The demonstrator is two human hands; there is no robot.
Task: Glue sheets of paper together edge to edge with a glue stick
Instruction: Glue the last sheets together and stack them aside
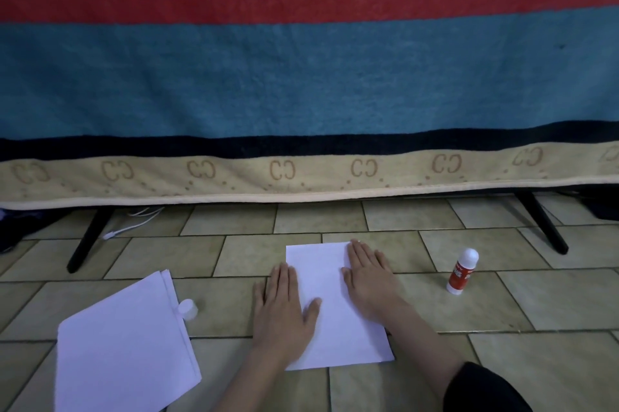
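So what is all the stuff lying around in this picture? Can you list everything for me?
sheet of paper: one, white, flat on the floor in the middle, under both hands
stack of paper: one loose pile, white, on the floor to the left
glue stick: one, white with a red label, standing upright to the right, cap on
small cap: one, white, by the stack's right edge
cable: one, white, far left under the blanket
blanket: one, teal with red, dark and beige bands, hanging behind
black legs: two, under the blanket
tiled floor: beige
left hand: flat on the sheet's left edge
right hand: flat on its right edge
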